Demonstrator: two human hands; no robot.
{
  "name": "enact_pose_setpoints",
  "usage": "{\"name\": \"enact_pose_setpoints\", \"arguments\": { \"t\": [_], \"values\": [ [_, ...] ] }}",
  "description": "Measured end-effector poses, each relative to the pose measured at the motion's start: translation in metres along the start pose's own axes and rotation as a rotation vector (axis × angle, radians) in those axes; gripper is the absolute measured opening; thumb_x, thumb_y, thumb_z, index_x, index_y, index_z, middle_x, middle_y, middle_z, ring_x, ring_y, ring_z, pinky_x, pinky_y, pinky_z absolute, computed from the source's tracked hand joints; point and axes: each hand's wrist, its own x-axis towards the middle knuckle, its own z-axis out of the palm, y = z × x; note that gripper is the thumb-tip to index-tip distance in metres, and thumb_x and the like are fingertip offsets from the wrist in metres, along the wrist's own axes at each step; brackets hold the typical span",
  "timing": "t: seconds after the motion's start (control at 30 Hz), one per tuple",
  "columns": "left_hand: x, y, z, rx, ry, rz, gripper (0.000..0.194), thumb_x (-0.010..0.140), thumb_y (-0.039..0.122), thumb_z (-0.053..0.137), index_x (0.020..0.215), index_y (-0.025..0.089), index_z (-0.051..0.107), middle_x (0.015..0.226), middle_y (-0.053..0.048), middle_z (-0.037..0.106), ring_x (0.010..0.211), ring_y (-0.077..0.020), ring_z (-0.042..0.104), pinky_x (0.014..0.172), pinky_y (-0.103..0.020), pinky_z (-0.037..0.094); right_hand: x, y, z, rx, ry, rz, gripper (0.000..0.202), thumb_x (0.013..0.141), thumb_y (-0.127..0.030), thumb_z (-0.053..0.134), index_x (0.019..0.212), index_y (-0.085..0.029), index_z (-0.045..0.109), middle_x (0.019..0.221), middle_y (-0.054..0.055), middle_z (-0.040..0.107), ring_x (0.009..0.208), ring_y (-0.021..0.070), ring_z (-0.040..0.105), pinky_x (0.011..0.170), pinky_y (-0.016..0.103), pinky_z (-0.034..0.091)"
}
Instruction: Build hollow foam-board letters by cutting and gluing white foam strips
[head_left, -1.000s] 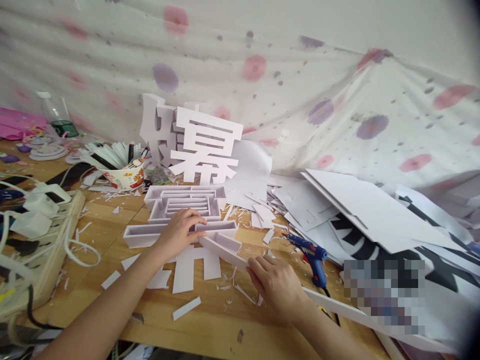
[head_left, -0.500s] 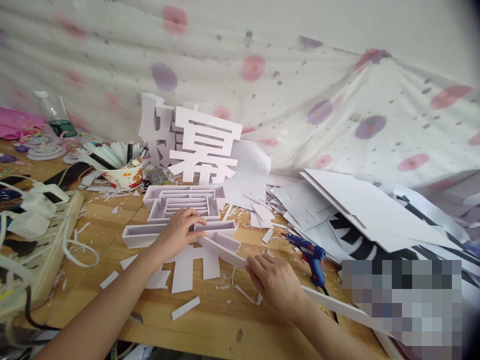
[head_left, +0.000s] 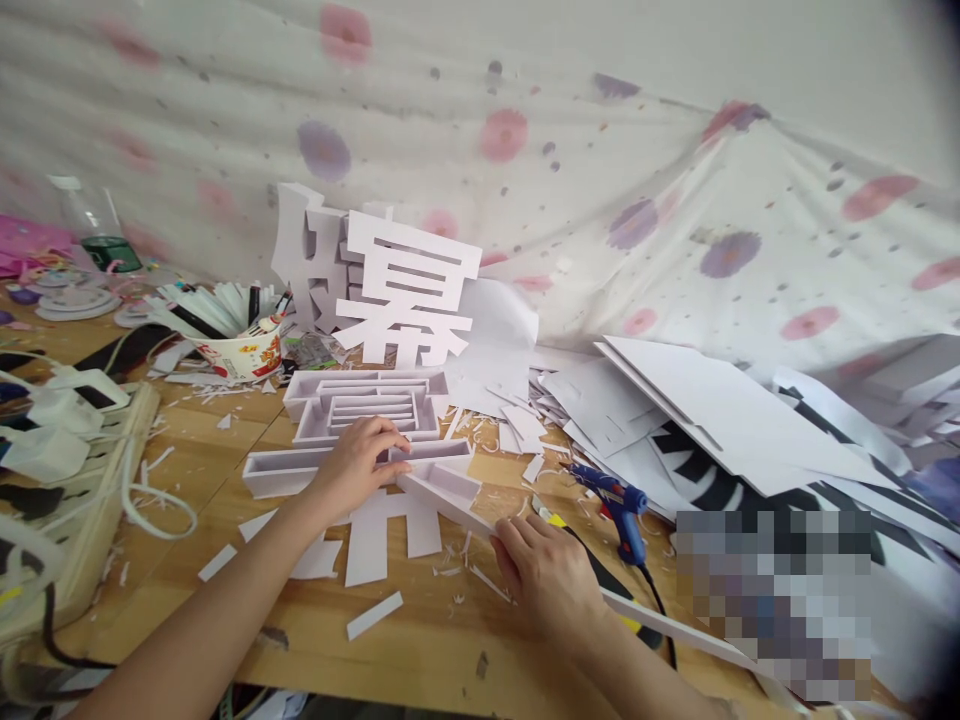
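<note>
A white foam-board character [head_left: 270,472] with raised side walls lies on the wooden table. My left hand [head_left: 365,462] is closed over its middle, thumb and fingers pinching a wall near the start of a slanted stroke. A long white strip [head_left: 679,632] runs from that stroke toward the lower right. My right hand [head_left: 546,570] has its fingers closed on this strip, just beyond the stroke's right end. Under and beyond my right hand lies a black and yellow cutter [head_left: 600,570]. To its right rests a blue glue gun [head_left: 626,510].
A flat white character [head_left: 409,290] leans at the back beside other cut pieces. Left are a paper bowl of markers [head_left: 244,355] and a power strip [head_left: 112,510] with plugs. White boards [head_left: 720,410] are piled right. Scraps litter the wooden table [head_left: 405,660].
The camera view has shifted slightly. More of the black and yellow cutter shows beside my right hand. Both hands keep nearly the same place and hold.
</note>
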Motion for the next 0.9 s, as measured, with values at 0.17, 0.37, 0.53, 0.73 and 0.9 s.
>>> {"name": "enact_pose_setpoints", "arguments": {
  "t": [0.17, 0.37, 0.53, 0.73, 0.9],
  "values": [
    [0.001, -0.002, 0.002, 0.001, 0.004, 0.003, 0.016, 0.081, 0.038, 0.058, 0.088, 0.025, 0.064, 0.097, -0.003, 0.057, 0.093, -0.0223, 0.051, 0.084, -0.039, 0.04, 0.011, -0.008, 0.003, -0.165, -0.091, 0.092, 0.013, 0.078, -0.012, 0.054, 0.072, -0.021, 0.048, 0.063, -0.001, 0.056, 0.059, 0.0153, 0.05, 0.055, 0.029, 0.024],
    [0.001, -0.003, 0.004, 0.013, 0.02, 0.014, 0.017, 0.081, 0.04, 0.057, 0.087, 0.026, 0.065, 0.097, -0.003, 0.057, 0.093, -0.0227, 0.052, 0.084, -0.04, 0.041, 0.022, -0.026, 0.019, -0.25, -0.105, 0.244, 0.015, 0.073, -0.015, 0.062, 0.075, -0.021, 0.048, 0.069, 0.002, 0.058, 0.065, 0.0194, 0.052, 0.06, 0.031, 0.029],
    [0.001, -0.002, 0.004, 0.01, 0.017, 0.011, 0.015, 0.08, 0.038, 0.059, 0.087, 0.025, 0.065, 0.097, -0.003, 0.057, 0.094, -0.0229, 0.052, 0.084, -0.04, 0.041, 0.024, -0.032, 0.021, -0.247, -0.062, 0.295, 0.018, 0.072, -0.025, 0.066, 0.076, -0.021, 0.049, 0.071, 0.004, 0.057, 0.07, 0.0217, 0.049, 0.068, 0.034, 0.03],
    [0.001, -0.003, 0.005, 0.032, 0.018, 0.026, 0.014, 0.081, 0.037, 0.058, 0.088, 0.026, 0.065, 0.097, -0.003, 0.058, 0.095, -0.0229, 0.052, 0.084, -0.04, 0.039, 0.027, -0.039, 0.023, -0.246, 0.015, 0.389, 0.017, 0.07, -0.025, 0.066, 0.074, -0.02, 0.05, 0.072, 0.006, 0.057, 0.076, 0.024, 0.047, 0.079, 0.038, 0.031],
    [0.0, -0.005, 0.006, 0.051, 0.019, 0.043, 0.016, 0.082, 0.037, 0.057, 0.088, 0.026, 0.065, 0.098, -0.003, 0.058, 0.095, -0.0228, 0.053, 0.085, -0.04, 0.04, 0.026, -0.042, 0.025, -0.244, 0.027, 0.385, 0.017, 0.071, -0.025, 0.065, 0.076, -0.02, 0.05, 0.072, 0.006, 0.056, 0.076, 0.0238, 0.045, 0.077, 0.038, 0.031]
  ]
}}
